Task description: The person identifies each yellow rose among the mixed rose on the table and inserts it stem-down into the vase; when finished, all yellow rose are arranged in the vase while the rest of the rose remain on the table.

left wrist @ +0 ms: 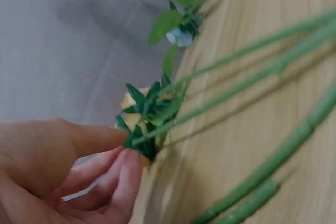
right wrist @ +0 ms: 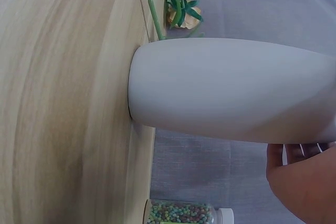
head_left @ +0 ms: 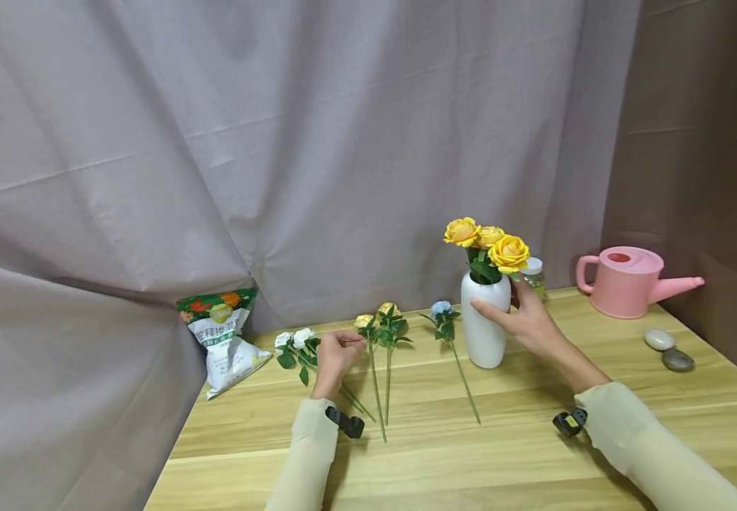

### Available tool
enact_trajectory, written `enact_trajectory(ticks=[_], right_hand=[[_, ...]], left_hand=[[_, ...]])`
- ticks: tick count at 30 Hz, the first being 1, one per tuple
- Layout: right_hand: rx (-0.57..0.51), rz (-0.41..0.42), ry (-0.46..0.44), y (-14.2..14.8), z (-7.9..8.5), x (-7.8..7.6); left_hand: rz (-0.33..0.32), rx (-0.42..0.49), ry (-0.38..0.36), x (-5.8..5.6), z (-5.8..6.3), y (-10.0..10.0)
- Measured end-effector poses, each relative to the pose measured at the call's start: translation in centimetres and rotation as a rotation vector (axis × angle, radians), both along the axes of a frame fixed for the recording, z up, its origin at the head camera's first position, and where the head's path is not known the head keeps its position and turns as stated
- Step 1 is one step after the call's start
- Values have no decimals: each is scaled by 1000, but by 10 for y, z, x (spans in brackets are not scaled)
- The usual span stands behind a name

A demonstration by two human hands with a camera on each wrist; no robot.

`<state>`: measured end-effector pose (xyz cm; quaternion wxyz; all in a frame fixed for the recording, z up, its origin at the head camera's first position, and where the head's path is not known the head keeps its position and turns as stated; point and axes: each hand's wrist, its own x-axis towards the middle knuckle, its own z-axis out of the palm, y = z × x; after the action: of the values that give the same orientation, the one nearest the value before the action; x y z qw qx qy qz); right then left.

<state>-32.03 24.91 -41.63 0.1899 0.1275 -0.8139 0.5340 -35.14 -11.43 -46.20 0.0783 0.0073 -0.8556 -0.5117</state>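
My right hand [head_left: 528, 319] grips the upper part of a white vase [head_left: 484, 333], thumb on the front and fingers around the far side. The vase stands upright and holds three yellow roses [head_left: 488, 238]. My left hand [head_left: 337, 357] is at the head of a lying yellow rose [head_left: 364, 322], its fingertips pinching at the dark leaves [left wrist: 137, 139] below the bloom. A second yellow rose [head_left: 389, 312] lies alongside. White roses [head_left: 294, 338] lie left, partly hidden by my left hand. A blue rose [head_left: 441, 310] lies between the yellow ones and the vase.
Behind the vase is a lidded jar [head_left: 533, 277] of small coloured beads. A pink watering can [head_left: 630, 282] stands at the back right, near a white stone [head_left: 660, 339] and a grey stone [head_left: 678, 360]. A printed bag [head_left: 221, 341] leans at the table's left edge.
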Motion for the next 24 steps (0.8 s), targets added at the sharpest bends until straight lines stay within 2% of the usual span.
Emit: enact_trajectory(ticks=[4, 6, 9, 14, 24], right_hand=[[-12, 6, -1, 0, -1, 1], [-15, 6, 6, 0, -1, 1], [-16, 5, 14, 0, -1, 0], [-16, 6, 15, -1, 0, 0], [-13, 12, 9, -1, 1, 1]], left_hand=[[-80, 28, -107, 2, -6, -3], [-109, 38, -136, 2, -7, -2], [-135, 31, -143, 2, -6, -1], [-139, 27, -135, 0, -6, 0], [-113, 178, -151, -2, 2, -4]])
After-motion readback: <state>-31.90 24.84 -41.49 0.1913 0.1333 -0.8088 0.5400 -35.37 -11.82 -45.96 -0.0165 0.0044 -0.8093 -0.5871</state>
